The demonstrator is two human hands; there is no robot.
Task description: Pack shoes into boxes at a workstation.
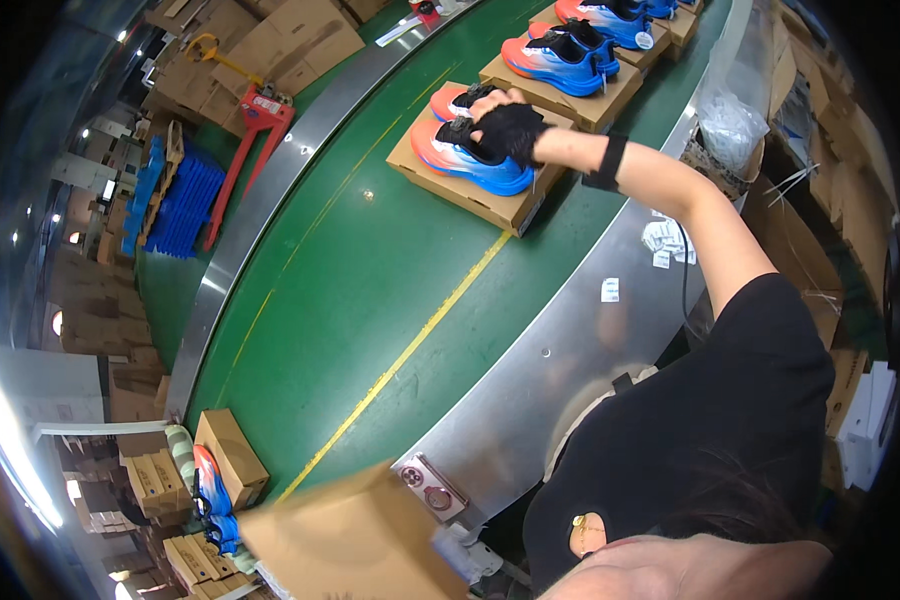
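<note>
While a blurred brown cardboard box [355,545] fills the near bottom of my view, I cannot see my left hand, so I cannot tell whether it holds that box or how its fingers stand. Just beyond it, on the near metal rim [530,390] of the conveyor, sits a small control plate with round buttons [430,487]. Off the belt's near left end, a cardboard box [232,457] stands with a pair of orange-and-blue shoes [210,495] beside it. The green belt [370,290] stretches away from me, a yellow line [410,345] running along it. A few small white packets [667,240] lie on the metal rim to my right. My right arm reaches far out over the belt, a black band around the wrist, and my right hand [505,125], in a black fingerless glove, is curled down onto the black tongue of an orange-and-blue shoe [470,155], fingers closed around it. That shoe rests on a closed shoebox [475,195] near the middle of the belt, its partner [457,100] lying just behind it on the same lid. Further along, more boxes carry pairs of the same shoes [560,55]. Past the belt's left edge stand a red pallet jack [250,150], blue pallets [175,200] and stacked cartons [270,45]
</note>
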